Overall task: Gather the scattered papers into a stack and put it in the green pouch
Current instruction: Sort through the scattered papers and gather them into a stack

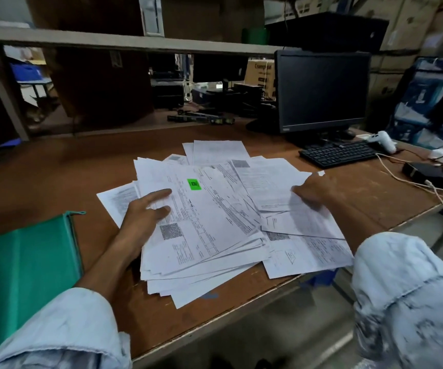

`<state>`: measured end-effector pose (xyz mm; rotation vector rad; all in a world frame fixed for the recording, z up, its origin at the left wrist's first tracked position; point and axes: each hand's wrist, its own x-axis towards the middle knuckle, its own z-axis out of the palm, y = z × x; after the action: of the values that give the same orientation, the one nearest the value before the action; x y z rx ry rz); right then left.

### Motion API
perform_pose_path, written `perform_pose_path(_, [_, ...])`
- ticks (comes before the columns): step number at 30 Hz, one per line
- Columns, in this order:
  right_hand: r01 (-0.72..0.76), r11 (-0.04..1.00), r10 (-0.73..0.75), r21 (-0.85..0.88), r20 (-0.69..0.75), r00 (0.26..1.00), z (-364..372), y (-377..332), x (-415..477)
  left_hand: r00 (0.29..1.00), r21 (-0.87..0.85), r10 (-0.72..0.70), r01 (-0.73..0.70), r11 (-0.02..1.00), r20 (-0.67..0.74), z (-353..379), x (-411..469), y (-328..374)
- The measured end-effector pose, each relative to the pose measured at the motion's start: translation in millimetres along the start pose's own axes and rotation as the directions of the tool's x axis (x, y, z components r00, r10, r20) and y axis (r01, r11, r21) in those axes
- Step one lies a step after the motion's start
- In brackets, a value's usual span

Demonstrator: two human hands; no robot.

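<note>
Several printed white papers (215,209) lie fanned in a loose overlapping heap on the brown desk (55,177); one sheet carries a bright green sticker (194,184). My left hand (145,217) rests flat on the heap's left side, fingers spread on the sheets. My right hand (313,191) presses on the right side of the heap, fingertips curled over the edge of some sheets. The green pouch (20,275) lies flat at the desk's near left, zipper edge toward the papers, apart from them.
A black monitor (321,91) and keyboard (337,154) stand at the back right, with a white handheld scanner (384,141), cables and a small black box (425,173) beside them. The desk's front edge runs diagonally just below the papers. Shelving and cartons rise behind.
</note>
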<state>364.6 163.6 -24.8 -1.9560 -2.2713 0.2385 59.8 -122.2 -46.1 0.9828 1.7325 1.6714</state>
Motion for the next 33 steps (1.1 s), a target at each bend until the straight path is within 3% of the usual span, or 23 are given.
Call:
perform_pose_path(4, [0.063, 0.995, -0.069, 0.077, 0.065, 0.996, -29.1, -12.3, -22.3, 1.000, 0.014, 0.012, -0.012, 1.000, -0.001, 0.9, -1.7, 3.1])
perform_pose_path(9, [0.073, 0.896, -0.129, 0.438, 0.099, 0.987, -40.3, 0.9, -28.4, 0.996, 0.096, 0.085, -0.084, 0.992, -0.007, 1.7, -3.8, 4.5])
perform_pose_path(13, [0.139, 0.785, -0.119, 0.604, -0.074, 0.990, -55.5, -2.6, -34.7, 1.000, 0.051, 0.012, -0.011, 0.999, -0.017, 1.5, -5.2, 5.9])
perform_pose_path(16, [0.316, 0.718, -0.229, 0.620, -0.218, 0.949, -77.1, -13.4, -53.1, 1.000, 0.046, -0.004, 0.004, 0.999, -0.015, 2.6, -7.3, 7.9])
perform_pose_path(17, [0.365, 0.638, -0.286, 0.678, -0.231, 0.930, -83.5, -17.6, -59.9, 1.000, 0.047, -0.004, 0.005, 0.999, -0.013, 2.8, -8.2, 8.7])
perform_pose_path(19, [0.341, 0.344, -0.355, 0.875, -0.215, 0.910, -97.4, -27.7, -76.3, 1.000, 0.049, -0.004, 0.005, 0.999, -0.014, 2.6, -8.6, 9.4])
perform_pose_path(22, [0.115, -0.193, -0.413, 0.974, -0.188, 0.891, -107.5, -43.0, -90.7, 1.000, 0.074, 0.010, -0.008, 0.997, -0.021, 2.6, -8.1, 8.5])
perform_pose_path(23, [0.057, -0.291, -0.417, 0.955, -0.181, 0.891, -104.2, -48.7, -91.5, 1.000, 0.090, 0.014, -0.013, 0.996, -0.015, 2.6, -7.7, 7.8])
perform_pose_path(24, [0.053, -0.293, -0.413, 0.955, -0.176, 0.894, -97.1, -56.0, -93.0, 1.000, 0.112, 0.018, -0.017, 0.994, -0.010, 2.5, -6.7, 6.9])
perform_pose_path(25, [0.118, -0.174, -0.398, 0.978, -0.179, 0.900, -86.6, -63.6, -94.0, 1.000, 0.131, 0.023, -0.023, 0.991, -0.001, 1.8, -6.5, 6.5])
perform_pose_path(27, [0.323, 0.217, -0.416, 0.921, -0.212, 0.884, -60.8, -77.2, -97.8, 0.999, 0.143, 0.039, -0.038, 0.989, -0.003, 2.4, -4.9, 7.0])
perform_pose_path(28, [0.368, 0.340, -0.451, 0.865, -0.193, 0.871, -48.1, -83.8, -99.6, 0.998, 0.141, 0.051, -0.048, 0.989, -0.020, 4.1, -3.9, 8.1])
perform_pose_path(31, [0.413, 0.527, -0.494, 0.742, -0.128, 0.860, -18.2, -104.5, -106.9, 0.990, 0.041, 0.022, -0.017, 0.999, -0.140, 11.1, -10.6, 16.7])
perform_pose_path(33, [0.446, 0.592, -0.501, 0.671, -0.127, 0.856, -1.5, -116.3, -112.9, 0.988, -0.085, -0.032, 0.020, 0.996, -0.149, 11.6, -14.2, 18.5])
